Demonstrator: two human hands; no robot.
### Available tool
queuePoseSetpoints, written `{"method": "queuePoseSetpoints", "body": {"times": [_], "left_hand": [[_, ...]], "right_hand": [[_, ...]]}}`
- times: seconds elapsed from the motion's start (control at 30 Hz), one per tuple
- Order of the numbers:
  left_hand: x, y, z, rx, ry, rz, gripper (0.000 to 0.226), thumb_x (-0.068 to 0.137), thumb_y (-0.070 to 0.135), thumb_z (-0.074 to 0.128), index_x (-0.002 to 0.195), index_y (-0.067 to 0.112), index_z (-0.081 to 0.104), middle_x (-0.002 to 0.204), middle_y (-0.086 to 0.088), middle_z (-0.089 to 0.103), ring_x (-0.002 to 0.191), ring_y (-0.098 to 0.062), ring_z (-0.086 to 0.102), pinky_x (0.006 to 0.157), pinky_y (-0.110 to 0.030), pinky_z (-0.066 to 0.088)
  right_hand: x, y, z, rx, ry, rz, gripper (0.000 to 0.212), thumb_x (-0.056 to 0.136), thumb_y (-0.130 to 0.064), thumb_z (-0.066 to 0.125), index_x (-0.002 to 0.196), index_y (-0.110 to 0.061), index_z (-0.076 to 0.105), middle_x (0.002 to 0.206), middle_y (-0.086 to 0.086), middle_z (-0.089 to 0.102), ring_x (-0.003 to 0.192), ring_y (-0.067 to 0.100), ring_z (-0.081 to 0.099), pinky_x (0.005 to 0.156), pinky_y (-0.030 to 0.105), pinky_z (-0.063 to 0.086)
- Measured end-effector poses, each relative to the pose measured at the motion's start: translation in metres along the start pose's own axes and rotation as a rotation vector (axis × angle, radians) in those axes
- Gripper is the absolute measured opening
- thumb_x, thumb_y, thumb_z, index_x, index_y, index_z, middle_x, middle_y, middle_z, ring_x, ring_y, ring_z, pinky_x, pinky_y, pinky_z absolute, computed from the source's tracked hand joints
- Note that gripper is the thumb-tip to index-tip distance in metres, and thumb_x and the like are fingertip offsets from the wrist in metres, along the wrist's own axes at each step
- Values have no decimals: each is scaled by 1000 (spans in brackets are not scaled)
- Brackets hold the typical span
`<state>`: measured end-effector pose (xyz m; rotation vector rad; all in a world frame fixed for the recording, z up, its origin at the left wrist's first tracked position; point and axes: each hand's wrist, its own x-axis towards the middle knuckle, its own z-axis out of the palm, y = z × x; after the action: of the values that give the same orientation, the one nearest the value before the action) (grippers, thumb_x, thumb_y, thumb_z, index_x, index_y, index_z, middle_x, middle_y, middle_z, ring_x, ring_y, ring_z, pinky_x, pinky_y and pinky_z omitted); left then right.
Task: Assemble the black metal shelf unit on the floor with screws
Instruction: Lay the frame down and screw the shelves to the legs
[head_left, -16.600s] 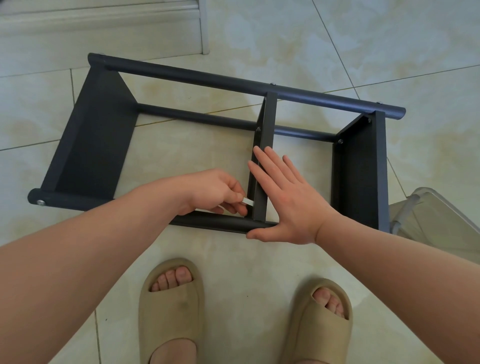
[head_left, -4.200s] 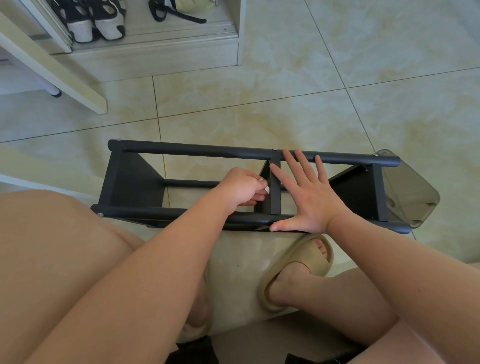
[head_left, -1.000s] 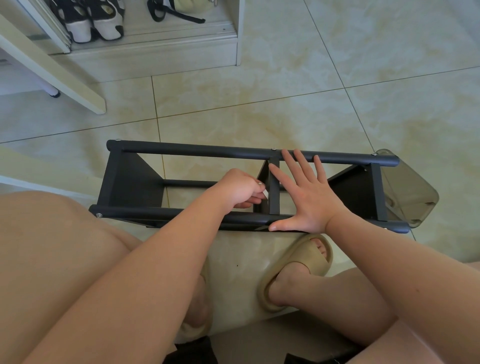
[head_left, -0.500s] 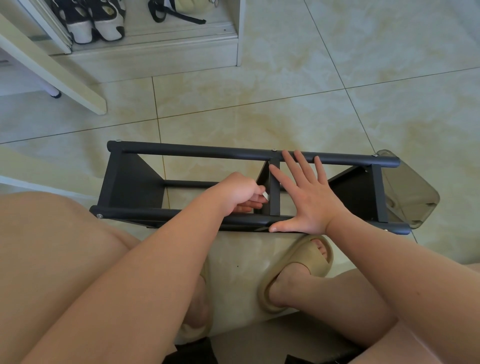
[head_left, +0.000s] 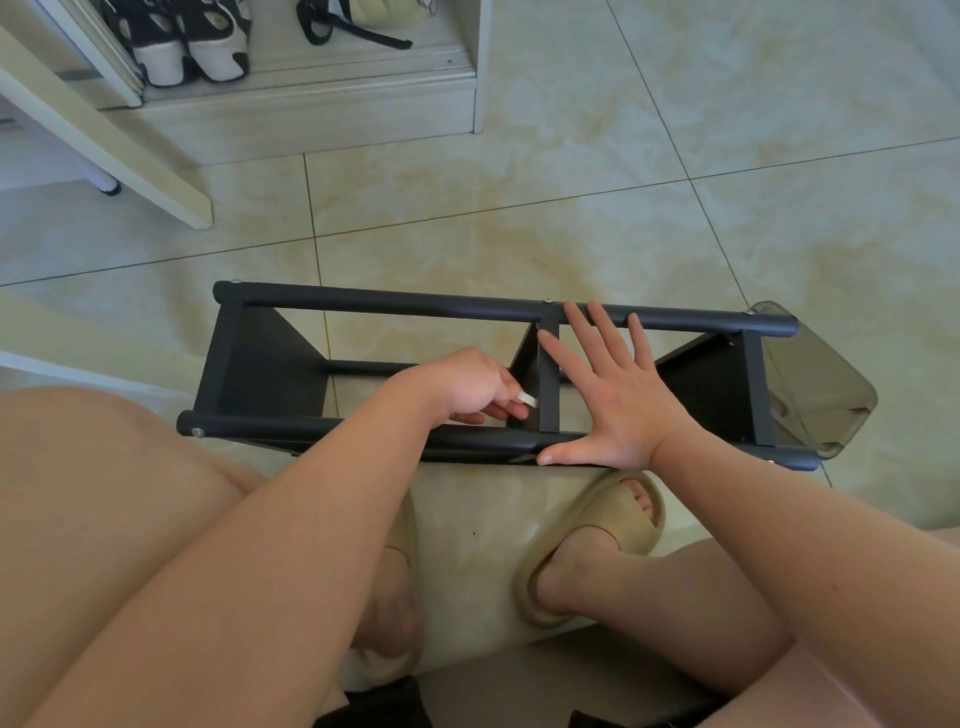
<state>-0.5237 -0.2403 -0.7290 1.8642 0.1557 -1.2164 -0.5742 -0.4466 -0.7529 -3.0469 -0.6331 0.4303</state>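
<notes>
The black metal shelf unit (head_left: 395, 304) lies on its side on the tiled floor in front of my knees. My left hand (head_left: 462, 387) reaches inside the frame, fingers closed on a small silvery tool (head_left: 527, 399) held against the left face of the middle shelf panel (head_left: 548, 384). My right hand (head_left: 618, 395) lies flat with spread fingers over the frame just right of that panel, the thumb resting on the near tube. Screw heads (head_left: 197, 432) show at the tube ends.
A smoky transparent plastic container (head_left: 815, 384) sits against the shelf's right end. A pale cabinet with shoes (head_left: 192, 41) stands at the back left, and a white slanted board (head_left: 104, 140) reaches out from it. My feet in beige slippers (head_left: 592, 540) are close to the near tube.
Since the oldest frame I have crouched down and the shelf lies closer. Over the last second my left hand has shifted slightly, and the tool's tip shows again.
</notes>
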Motion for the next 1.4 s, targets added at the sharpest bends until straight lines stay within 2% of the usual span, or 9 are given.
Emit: {"method": "queuePoseSetpoints", "body": {"times": [0.27,0.43,0.5,0.67,0.97,1.03,1.13,1.3,1.4], "left_hand": [[-3,-2,-3,124,-43,36,17,103,15,51,92,21,63,94,6,76,97,-10,66,86,-30,47],[-2,-6,-3,203,-43,53,21,102,15,55,87,23,67,100,4,77,105,-16,66,106,-42,44],[-2,-6,-3,245,-34,56,23,100,16,57,84,25,69,105,1,75,109,-20,64,108,-45,43],[-1,-6,-4,328,-32,52,25,97,16,61,78,31,67,95,5,64,102,-19,56,97,-35,42],[-4,-4,-4,367,-66,47,15,96,17,64,88,29,67,101,4,62,103,-19,54,105,-38,41],[-5,-1,-4,394,-48,67,12,96,17,63,91,26,69,99,4,64,99,-18,57,98,-34,46],[-5,1,-7,382,-2,108,12,93,12,65,89,20,72,90,0,71,82,-14,63,74,-24,50],[-5,3,-11,422,60,156,16,88,13,70,82,27,74,86,9,68,81,-6,59,69,-22,42],[-2,2,-13,321,94,153,17,90,15,68,82,28,73,92,5,70,93,-15,63,75,-25,49]], "right_hand": [[0,0,0,6,3,-2,127,65,-105,28,162,-30,-6,169,8,-18,154,32,-21,122,61,-9],[-1,0,0,4,0,-2,127,65,-105,27,162,-30,-7,168,8,-18,154,32,-21,122,62,-8],[-1,-1,0,3,1,-3,127,65,-105,27,162,-30,-7,169,8,-18,154,32,-20,122,62,-8],[-1,0,-1,10,-1,1,127,65,-105,28,162,-30,-7,168,8,-18,154,32,-20,122,62,-7],[-1,0,-1,11,9,-1,127,65,-104,30,162,-30,-5,169,8,-16,154,32,-19,122,61,-8],[-1,0,-1,10,10,-2,127,65,-105,29,162,-30,-5,169,8,-16,154,32,-19,122,62,-7],[0,0,0,5,4,3,127,65,-105,28,162,-31,-7,169,8,-16,154,32,-19,122,62,-7],[0,0,0,8,6,2,127,65,-105,29,162,-32,-7,169,8,-17,154,32,-19,122,61,-8],[0,0,0,5,3,1,127,65,-105,30,162,-31,-7,169,8,-17,154,32,-19,122,61,-8]]}}
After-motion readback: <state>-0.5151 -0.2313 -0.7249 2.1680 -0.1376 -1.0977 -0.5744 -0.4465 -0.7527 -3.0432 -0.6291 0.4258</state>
